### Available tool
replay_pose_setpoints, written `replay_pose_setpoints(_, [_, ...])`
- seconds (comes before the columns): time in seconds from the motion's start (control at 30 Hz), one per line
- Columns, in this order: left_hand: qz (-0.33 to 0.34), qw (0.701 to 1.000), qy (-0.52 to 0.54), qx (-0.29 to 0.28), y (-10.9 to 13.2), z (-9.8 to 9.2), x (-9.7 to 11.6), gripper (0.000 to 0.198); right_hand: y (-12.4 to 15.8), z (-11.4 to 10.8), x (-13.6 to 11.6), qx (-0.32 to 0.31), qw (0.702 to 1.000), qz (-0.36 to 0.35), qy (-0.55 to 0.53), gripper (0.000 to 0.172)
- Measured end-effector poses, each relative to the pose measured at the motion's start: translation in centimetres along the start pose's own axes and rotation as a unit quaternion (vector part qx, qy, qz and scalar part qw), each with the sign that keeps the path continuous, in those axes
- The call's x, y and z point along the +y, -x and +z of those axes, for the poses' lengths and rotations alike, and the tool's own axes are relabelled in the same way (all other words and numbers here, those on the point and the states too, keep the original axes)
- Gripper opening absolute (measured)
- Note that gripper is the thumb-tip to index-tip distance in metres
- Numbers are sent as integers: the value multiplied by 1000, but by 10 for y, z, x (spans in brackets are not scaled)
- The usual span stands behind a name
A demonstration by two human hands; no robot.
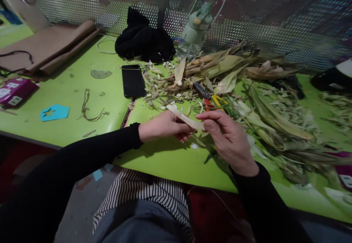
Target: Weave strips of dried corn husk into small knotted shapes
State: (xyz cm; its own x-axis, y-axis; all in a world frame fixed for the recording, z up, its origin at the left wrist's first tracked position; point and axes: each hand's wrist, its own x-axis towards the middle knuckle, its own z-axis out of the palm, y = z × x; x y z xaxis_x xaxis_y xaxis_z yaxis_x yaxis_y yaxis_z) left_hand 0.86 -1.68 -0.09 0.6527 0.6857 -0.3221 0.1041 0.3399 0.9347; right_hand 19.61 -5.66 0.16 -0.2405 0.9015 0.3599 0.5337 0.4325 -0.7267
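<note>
A pale strip of corn husk [184,118] stretches between my two hands, above the front of the green table. My left hand [167,125] is closed on the strip, with the thumb along its lower side and the strip's left end sticking up past the fingers. At the strip's right end, my right hand [227,135] pinches it between thumb and fingers. Just beyond my hands lie pliers [205,94] with red and yellow handles, among husk scraps. Dried corn husks [220,67] are heaped behind them, and greener husks [280,122] lie to the right.
On the green table [154,166] a black phone [133,81] lies left of the scraps. Farther back are a black cloth [144,41] and a green water bottle [198,26] against a perforated metal screen [107,4]. At left are a blue star cut-out card [55,112] and a purple box [18,92].
</note>
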Motion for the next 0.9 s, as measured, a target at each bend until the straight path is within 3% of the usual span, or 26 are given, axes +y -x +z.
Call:
replay_pose_setpoints(0.3, [-29, 996, 80, -38, -2, -6, -1, 9, -5, -5, 4, -36, 991, -102, 82, 10])
replay_pose_setpoints(0.47, [-23, 995, 90, -42, -2, -7, -2, 10, -4, -5, 4, -51, 990, -76, 103, 10])
replay_pose_setpoints(0.57, [-14, 995, 92, -38, -2, -6, -2, 12, -5, -4, 4, -61, 987, -95, 115, 9])
replay_pose_setpoints(0.7, [4, 995, 97, -15, -2, -3, -1, 16, -6, -1, 4, -36, 986, -119, 114, 3])
replay_pose_setpoints(0.9, [23, 992, 121, 27, -1, 0, 2, 7, -5, 1, 1, -25, 992, -85, 95, 7])
